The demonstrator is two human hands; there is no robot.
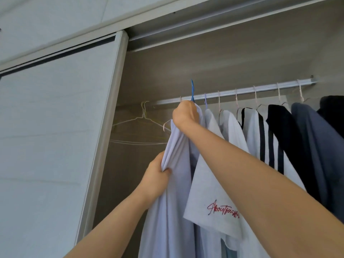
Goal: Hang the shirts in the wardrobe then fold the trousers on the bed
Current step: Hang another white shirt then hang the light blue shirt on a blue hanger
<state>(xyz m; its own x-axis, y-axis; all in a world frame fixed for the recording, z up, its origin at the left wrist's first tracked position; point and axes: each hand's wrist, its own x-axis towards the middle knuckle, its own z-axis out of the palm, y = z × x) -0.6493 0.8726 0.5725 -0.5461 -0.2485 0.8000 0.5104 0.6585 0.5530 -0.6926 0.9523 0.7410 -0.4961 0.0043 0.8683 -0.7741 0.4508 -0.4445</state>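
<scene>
Up at the wardrobe rail [242, 89], toward its left end, the right hand [184, 113] is closed tight around the neck of a blue hanger [192, 90] and the collar of the pale lilac shirt [167, 211], which drops from that fist into the near foreground. Lower down, the left hand [156, 175] pinches a fold of the shirt's edge between thumb and curled fingers. The hook stands up across the rail with its top above it; whether it has caught over the bar I cannot tell. Done well, I judge, the hook goes clear over the bar and settles in the gap between the empty wire hangers [143, 116] on the left and the white T-shirt [210, 183] with red script on the right. Only then should the upper hand let go. The lower hand should draw the cloth down and leftward so it neither bunches nor slips off the hanger's shoulder. The rail is a pale ribbed metal bar under a grey-brown wardrobe top. Farther right hang a striped shirt [255, 135], a black garment [281, 131] and a slate-blue one [316, 146], packed close. A pale sliding door [55, 127] covers the left. No trousers or bed show.
</scene>
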